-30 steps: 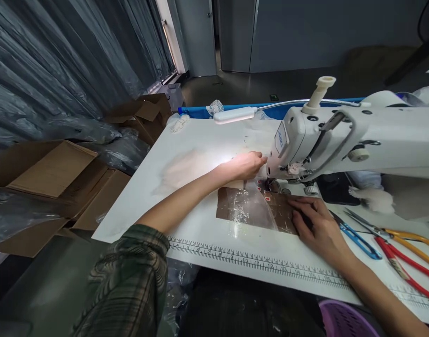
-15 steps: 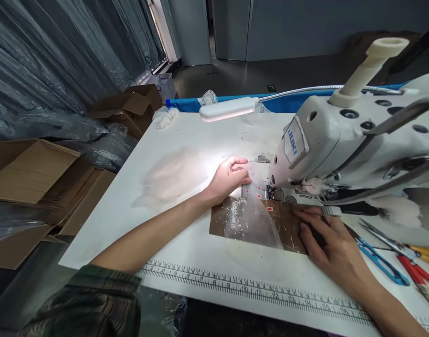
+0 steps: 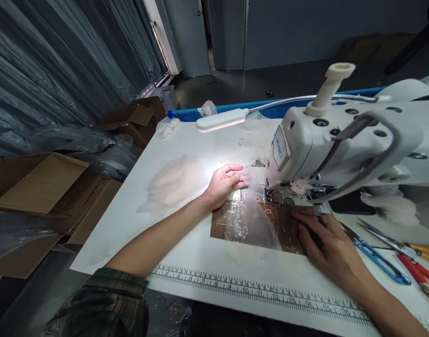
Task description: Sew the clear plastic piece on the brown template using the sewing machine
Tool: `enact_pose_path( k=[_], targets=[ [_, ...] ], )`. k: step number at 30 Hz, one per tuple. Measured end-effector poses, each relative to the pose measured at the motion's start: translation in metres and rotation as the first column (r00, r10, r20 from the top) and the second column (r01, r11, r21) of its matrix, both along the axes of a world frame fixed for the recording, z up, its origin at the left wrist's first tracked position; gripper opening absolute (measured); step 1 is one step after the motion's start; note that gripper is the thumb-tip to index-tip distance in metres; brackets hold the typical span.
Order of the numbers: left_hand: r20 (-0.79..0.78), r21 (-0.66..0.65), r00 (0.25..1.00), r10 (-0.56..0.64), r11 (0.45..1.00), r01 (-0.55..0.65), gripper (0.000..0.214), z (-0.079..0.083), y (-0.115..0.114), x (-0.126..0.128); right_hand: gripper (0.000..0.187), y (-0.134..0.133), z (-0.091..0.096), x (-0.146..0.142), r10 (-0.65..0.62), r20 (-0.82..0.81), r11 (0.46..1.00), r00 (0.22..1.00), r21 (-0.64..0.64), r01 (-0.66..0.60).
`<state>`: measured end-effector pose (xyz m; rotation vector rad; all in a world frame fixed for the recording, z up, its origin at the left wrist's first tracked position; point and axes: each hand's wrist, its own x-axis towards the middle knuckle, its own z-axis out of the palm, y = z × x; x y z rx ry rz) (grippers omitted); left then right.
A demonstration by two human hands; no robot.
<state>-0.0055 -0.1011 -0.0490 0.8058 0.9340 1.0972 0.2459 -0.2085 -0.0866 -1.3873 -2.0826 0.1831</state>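
Observation:
A piece of sheer white fabric [image 3: 253, 223] lies over a brown plate [image 3: 287, 229] in front of the sewing machine [image 3: 305, 140]. My left hand [image 3: 225, 186] pinches the far end of the fabric between thumb and fingers, left of the needle area. Small red arrow marks [image 3: 268, 211] show on the plate near the presser foot [image 3: 268, 194]. My right hand [image 3: 331, 241] rests at the plate's right end, fingers stretched out and apart, fingertips on the brown surface. Part of its fingers sits in shadow under the machine head.
A lamp [image 3: 221, 120] on a flexible neck lights the work. Blue-handled scissors [image 3: 381, 260] and red-handled snips [image 3: 419, 276] lie to the right. A printed ruler [image 3: 242, 288] runs along the table's front edge. Cardboard boxes [image 3: 42, 182] stand on the left.
My left hand has turned so that its fingers pinch a raised part of the sheer fabric. My right hand stays on the plate. The camera view has shifted slightly.

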Motion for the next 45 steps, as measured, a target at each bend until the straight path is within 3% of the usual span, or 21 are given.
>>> enact_pose_path(
  k=[24, 31, 34, 36, 39, 41, 45],
  targets=[
    [-0.008, 0.023, 1.000, 0.010, 1.000, -0.010, 0.026, 0.000, -0.002, 0.001, 0.029, 0.000, 0.002, -0.002, 0.008, -0.068, 1.000, 0.998, -0.016, -0.010],
    [-0.081, 0.076, 0.996, -0.023, 0.997, 0.030, 0.030, -0.003, -0.003, 0.002, 0.031, -0.001, 0.001, -0.001, 0.000, -0.065, 0.998, 0.998, -0.056, -0.003],
    [-0.208, 0.170, 0.976, -0.065, 0.980, 0.102, 0.030, -0.001, -0.004, 0.001, 0.031, -0.001, 0.001, -0.002, -0.006, -0.067, 0.998, 0.998, -0.056, 0.003],
    [-0.433, 0.292, 0.896, -0.098, 0.925, 0.243, 0.025, 0.004, -0.002, -0.001, 0.031, -0.001, 0.003, -0.002, -0.008, -0.063, 0.998, 0.998, -0.058, 0.004],
    [-0.795, 0.403, 0.606, -0.032, 0.718, 0.567, 0.015, 0.017, 0.010, -0.001, 0.032, -0.002, 0.006, -0.004, -0.004, -0.059, 0.998, 0.998, -0.060, 0.000],
    [-0.895, 0.375, 0.445, 0.031, 0.593, 0.713, 0.012, 0.024, 0.023, 0.003, 0.033, -0.002, 0.008, -0.005, -0.008, -0.064, 0.998, 0.998, -0.060, 0.004],
    [-0.966, 0.258, 0.234, 0.108, 0.431, 0.865, 0.014, 0.030, 0.049, 0.016, 0.032, -0.002, 0.009, -0.004, -0.001, -0.077, 0.998, 0.997, -0.056, -0.003]
  ],
)
